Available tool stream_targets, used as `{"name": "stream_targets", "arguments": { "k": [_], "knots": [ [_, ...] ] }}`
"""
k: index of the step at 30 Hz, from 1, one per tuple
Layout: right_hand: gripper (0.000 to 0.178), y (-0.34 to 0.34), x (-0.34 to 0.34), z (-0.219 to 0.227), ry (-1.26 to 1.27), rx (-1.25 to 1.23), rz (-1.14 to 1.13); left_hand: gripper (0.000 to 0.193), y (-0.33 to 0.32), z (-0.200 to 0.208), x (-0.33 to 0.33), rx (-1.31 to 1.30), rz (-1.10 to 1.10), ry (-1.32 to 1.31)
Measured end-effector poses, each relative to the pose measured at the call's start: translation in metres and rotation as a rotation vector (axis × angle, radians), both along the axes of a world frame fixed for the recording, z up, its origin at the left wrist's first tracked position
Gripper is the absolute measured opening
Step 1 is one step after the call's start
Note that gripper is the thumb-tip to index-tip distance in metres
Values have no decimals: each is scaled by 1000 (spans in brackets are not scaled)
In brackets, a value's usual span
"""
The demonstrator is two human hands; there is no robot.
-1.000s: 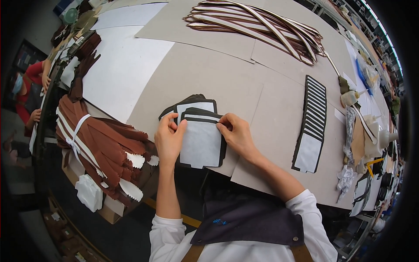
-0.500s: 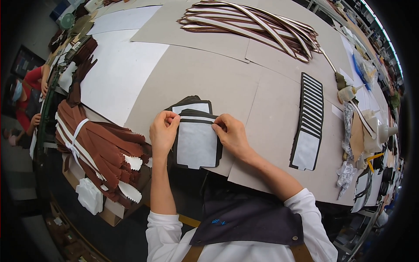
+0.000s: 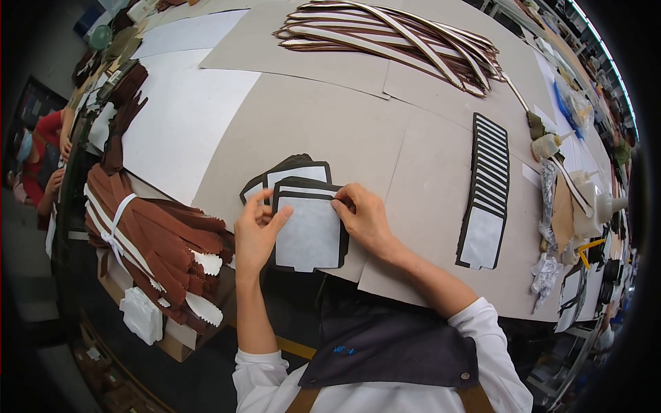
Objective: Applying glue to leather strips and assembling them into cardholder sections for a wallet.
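A small stack of dark-edged panels [image 3: 308,234] with pale grey-white faces stands before me at the table's near edge, its upper edges stepped one behind another. My right hand [image 3: 363,217] pinches the upper right corner of these panels between thumb and fingers. At the left edge my left hand [image 3: 255,234] has its fingers apart, with the thumb close to the front panel's face. Just behind lies another group of similar panels [image 3: 317,172], fanned out and partly hidden by the front stack and my left hand.
To the right, a long overlapping row of similar panels [image 3: 483,230] lies on the table [image 3: 413,158]. Brown and white strips [image 3: 385,34] are heaped at the far side. A tied brown bundle [image 3: 148,234] sits at left. Bottles [image 3: 547,146] line the right; another person [image 3: 45,151] works far left.
My left fingers have opened from a pinch at the panels' upper left corner. The stack's upper edges now show more steps, and the panels behind are more spread to the left.
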State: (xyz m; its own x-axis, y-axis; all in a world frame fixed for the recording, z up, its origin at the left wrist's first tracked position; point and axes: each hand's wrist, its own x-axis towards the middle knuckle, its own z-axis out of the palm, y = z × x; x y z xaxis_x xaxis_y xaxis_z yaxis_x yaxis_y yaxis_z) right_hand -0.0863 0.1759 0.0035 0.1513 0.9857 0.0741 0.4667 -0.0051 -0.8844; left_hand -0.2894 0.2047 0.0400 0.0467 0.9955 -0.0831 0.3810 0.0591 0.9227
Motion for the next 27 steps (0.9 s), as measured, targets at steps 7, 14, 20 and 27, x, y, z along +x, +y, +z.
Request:
{"name": "stream_targets", "arguments": {
  "k": [7,14,20,27],
  "knots": [
    [20,9,12,19,-91,226,25,24,-20,-19,-18,20,-41,-138],
    [27,13,29,25,193,-173,318,19,-36,-19,-18,0,57,-238],
    [22,-4,16,13,280,-197,165,16,-34,-19,-11,-55,88,-117],
    [22,-4,12,6,361,-184,68,16,-23,-18,-5,156,119,71]
  ]
}}
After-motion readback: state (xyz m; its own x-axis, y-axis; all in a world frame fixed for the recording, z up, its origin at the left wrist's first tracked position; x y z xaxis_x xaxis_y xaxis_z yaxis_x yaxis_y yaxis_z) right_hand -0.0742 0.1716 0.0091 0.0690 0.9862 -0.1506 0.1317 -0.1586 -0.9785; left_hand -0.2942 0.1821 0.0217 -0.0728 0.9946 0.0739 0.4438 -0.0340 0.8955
